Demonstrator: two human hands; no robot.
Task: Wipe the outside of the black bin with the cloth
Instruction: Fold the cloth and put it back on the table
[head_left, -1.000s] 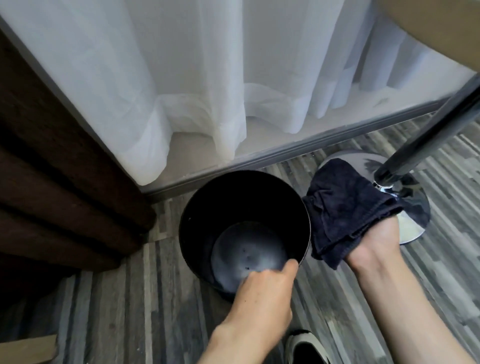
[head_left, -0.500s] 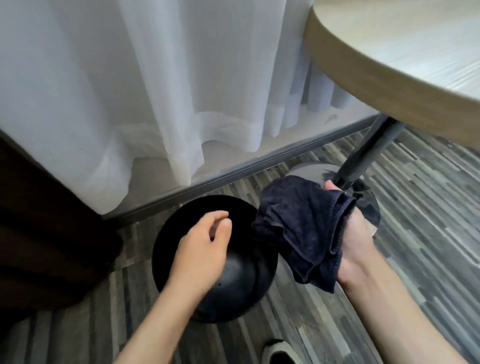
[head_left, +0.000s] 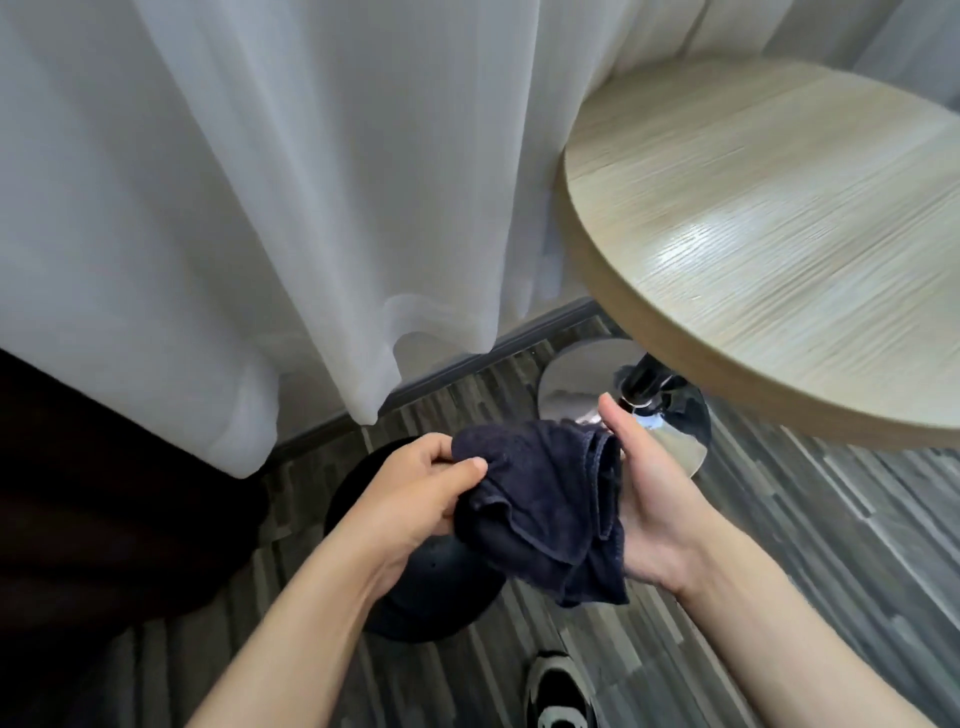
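1. Two bare hands are in view, both on one dark navy terry cloth (head_left: 545, 514), which is held in the air above the floor.
2. The left hand (head_left: 415, 499) pinches the cloth's left edge, thumb on top and fingers curled underneath, clamped on the fabric.
3. The right hand (head_left: 644, 499) lies palm-up and spread under the cloth's right side, thumb raised; its fingers are apart and the cloth drapes over the palm (whether the hidden fingertips press the fabric cannot be told).
4. The cloth is bunched in several folds, and one loose end hangs down below the right wrist.
5. One round black bin (head_left: 436, 597) stands upright on the floor directly below the hands; the left forearm and the cloth cover much of its opening, so only part of the rim and the dark inner bottom show. The cloth does not touch the bin.
6. One round light wood-grain tabletop (head_left: 779, 244) fills the upper right; beneath it are one dark pole (head_left: 647, 379) and one round chrome base (head_left: 582, 384), just beyond the right hand.
7. One white sheer curtain (head_left: 311, 182) hangs behind the bin, its hem near the grey baseboard (head_left: 467, 364).
8. The grey striped wood-look floor (head_left: 805, 545) carries the bin and the table base.
9. One black-and-white shoe (head_left: 558, 691) shows at the bottom edge, near the bin's front.
10. One dark brown furniture piece (head_left: 93, 519) fills the left side.
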